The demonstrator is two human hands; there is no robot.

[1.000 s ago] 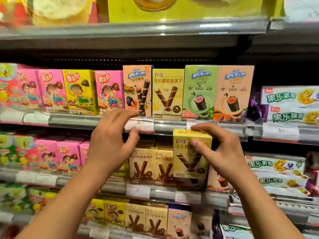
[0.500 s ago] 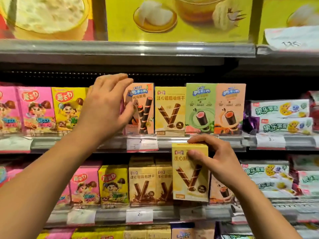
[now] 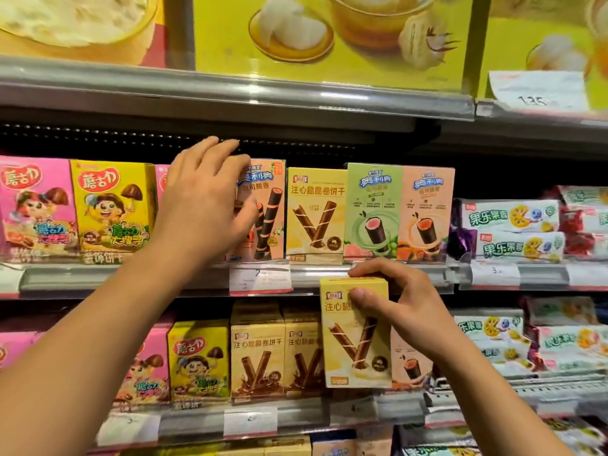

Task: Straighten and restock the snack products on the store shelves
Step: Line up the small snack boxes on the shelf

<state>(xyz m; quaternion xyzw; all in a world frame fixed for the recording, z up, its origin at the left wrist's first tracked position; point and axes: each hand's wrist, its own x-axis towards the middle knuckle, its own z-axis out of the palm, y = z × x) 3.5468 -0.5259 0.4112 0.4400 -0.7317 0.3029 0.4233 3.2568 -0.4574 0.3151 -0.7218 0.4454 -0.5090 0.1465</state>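
Cardboard judged light, stiff yet crushable is best pinched at the corners, as the yellow wafer-roll box [image 3: 357,334] is gripped by the right hand [image 3: 403,309] before the lower shelf [image 3: 296,414], while the left hand [image 3: 205,199], fingers spread, is laid on the peach box [image 3: 266,209] above.

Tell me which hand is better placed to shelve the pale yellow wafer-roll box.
Right. The right hand already grips the pale yellow wafer-roll box just below its matching box on the upper shelf; the left hand rests open against the peach box.
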